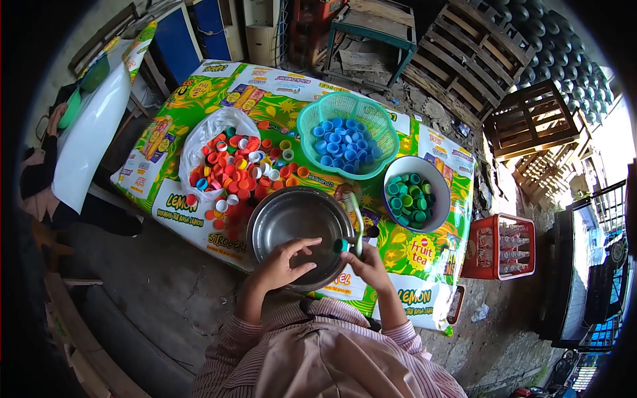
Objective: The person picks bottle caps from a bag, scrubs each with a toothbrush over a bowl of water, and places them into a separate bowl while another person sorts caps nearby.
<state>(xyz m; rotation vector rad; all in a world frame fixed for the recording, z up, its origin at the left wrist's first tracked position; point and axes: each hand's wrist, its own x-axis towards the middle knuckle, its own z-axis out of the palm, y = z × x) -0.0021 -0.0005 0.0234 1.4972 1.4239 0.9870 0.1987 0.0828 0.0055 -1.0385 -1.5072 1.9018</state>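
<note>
My left hand (290, 263) hovers over the near left rim of a steel bowl (257, 229), fingers apart and holding nothing. In my right hand (373, 270) are a green bottle cap (341, 245), pinched at the fingertips, and a toothbrush (359, 229) standing upright with its bristles away from me. Both are at the bowl's right edge. Left of the bowl, red, orange, white and yellow bottle caps (229, 162) spill from a white plastic bag (192, 149). A turquoise basket (312, 123) holds blue caps (345, 142). Green caps (413, 199) lie in a white bowl (390, 171).
A bright printed cloth (418, 249) covers the table. On the right stands a red crate (478, 255) of bottles, with wooden pallets (458, 60) behind. At far left is a person's hand (56, 119) near a green object (71, 109) and a white sheet (89, 156).
</note>
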